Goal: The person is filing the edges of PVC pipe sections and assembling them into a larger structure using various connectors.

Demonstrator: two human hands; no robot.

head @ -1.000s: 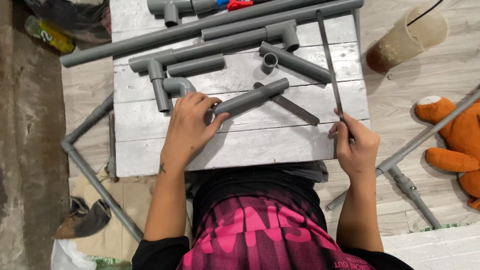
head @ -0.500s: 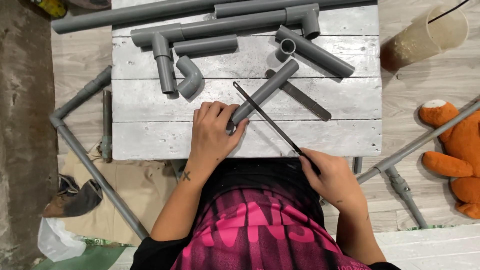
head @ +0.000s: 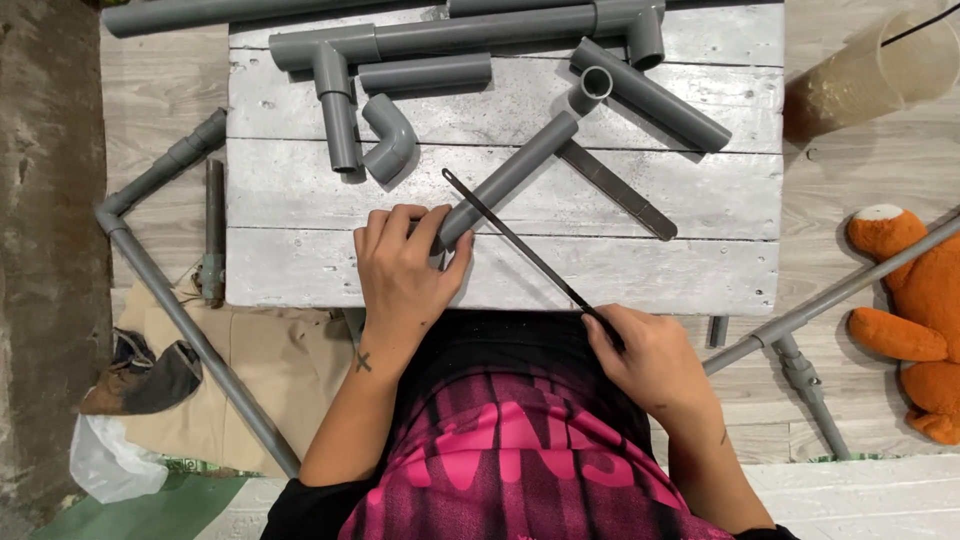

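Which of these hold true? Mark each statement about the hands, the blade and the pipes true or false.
1. The left hand grips the end of a grey pipe. True.
2. The right hand holds a hammer. False: it holds a thin saw blade.
3. The blade lies across the pipe near the left hand. True.
4. The orange plush toy sits on the white table. False: it lies on the floor to the right.
5. A grey elbow fitting lies on the table. True.
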